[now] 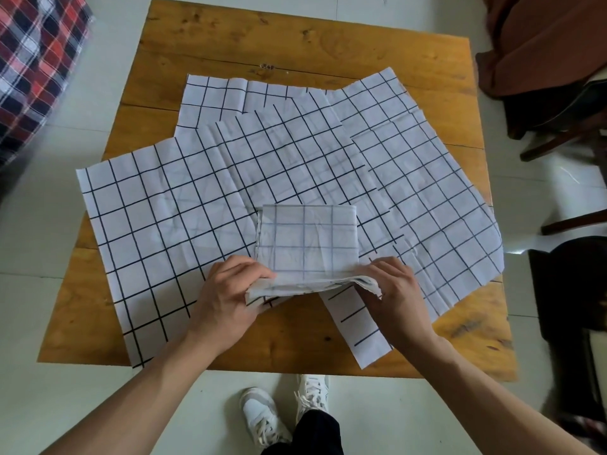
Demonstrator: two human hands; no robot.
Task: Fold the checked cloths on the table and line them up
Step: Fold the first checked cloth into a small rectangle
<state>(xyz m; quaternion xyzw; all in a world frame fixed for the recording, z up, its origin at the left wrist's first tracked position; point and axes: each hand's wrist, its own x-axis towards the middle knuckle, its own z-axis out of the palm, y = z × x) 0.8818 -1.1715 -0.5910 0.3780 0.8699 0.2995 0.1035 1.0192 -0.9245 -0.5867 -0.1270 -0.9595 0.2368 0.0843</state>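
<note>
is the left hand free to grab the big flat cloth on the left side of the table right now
Probably not yet. The left hand grips the near edge of the folded cloth, as does the right hand. The flat cloth lies uncovered right beside it, so once that grip lets go nothing blocks it.

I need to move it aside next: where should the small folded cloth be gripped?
Grip the folded cloth at its near edge, from the near side, one corner per hand. That edge is lifted and the layers bunch there, where the left hand and right hand pinch it.

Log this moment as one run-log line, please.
step: folding | left hand: grips folded cloth near edge | right hand: grips same edge | unfolded cloths: overlapping on table
</note>
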